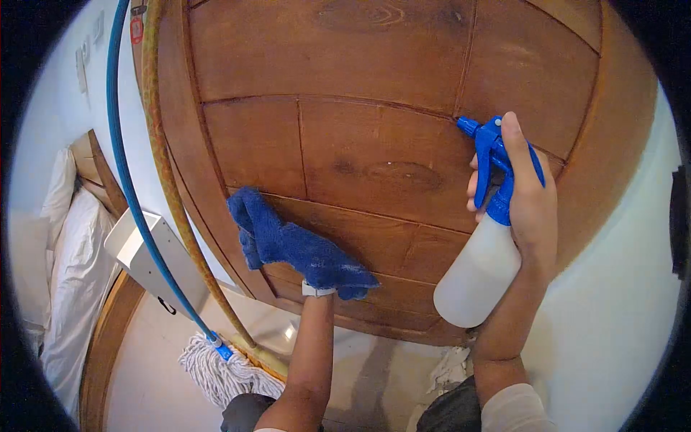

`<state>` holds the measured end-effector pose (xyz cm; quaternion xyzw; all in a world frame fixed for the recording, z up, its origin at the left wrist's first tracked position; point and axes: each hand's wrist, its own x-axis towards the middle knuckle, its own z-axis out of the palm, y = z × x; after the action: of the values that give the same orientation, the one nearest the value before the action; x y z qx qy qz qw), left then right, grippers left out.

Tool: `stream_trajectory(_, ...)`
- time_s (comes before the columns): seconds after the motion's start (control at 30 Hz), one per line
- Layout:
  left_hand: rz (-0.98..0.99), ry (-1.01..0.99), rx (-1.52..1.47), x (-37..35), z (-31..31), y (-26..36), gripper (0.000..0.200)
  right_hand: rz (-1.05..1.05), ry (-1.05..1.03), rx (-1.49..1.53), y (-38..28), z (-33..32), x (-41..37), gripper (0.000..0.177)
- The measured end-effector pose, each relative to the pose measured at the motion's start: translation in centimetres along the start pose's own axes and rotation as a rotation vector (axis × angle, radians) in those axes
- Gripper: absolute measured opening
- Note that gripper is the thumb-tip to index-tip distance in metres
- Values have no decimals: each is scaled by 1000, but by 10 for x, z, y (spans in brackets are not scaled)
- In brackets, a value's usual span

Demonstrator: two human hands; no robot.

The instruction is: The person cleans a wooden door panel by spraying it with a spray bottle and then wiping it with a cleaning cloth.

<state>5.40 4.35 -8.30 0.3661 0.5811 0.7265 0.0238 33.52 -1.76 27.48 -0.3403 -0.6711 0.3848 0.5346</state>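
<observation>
In the head view, the right hand (531,194) grips a trigger spray bottle (476,272) in front of the right side of the panelled wooden door (374,151). A blue terry cloth (288,248), seemingly against the door's lower left, hides the left hand, so its grip cannot be told. This looks like spray-and-wipe work; the next move calls for steady aim and even cloth pressure. The bottle is whitish, blue-headed and tilted; the cloth, bunched; the door, brown and knotted.
</observation>
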Motion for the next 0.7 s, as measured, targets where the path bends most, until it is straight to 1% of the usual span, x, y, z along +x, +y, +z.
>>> stream_trajectory(0.13,13,-48,3,-8,6,4,60,-8,-49,-2,-5,0,-1,64)
stream_trajectory(0.23,29,-101,8,-12,9,8,60,-34,-96,100,-5,2,0,66)
stream_trajectory(0.33,64,-176,13,-26,19,18,60,-35,-142,120,-2,-2,1,66)
stream_trajectory(0.53,157,-393,-11,-85,57,52,59,-87,-149,96,2,-5,4,71)
stream_trajectory(0.7,221,-510,-38,-105,78,74,58,-79,-96,102,-1,-16,1,70)
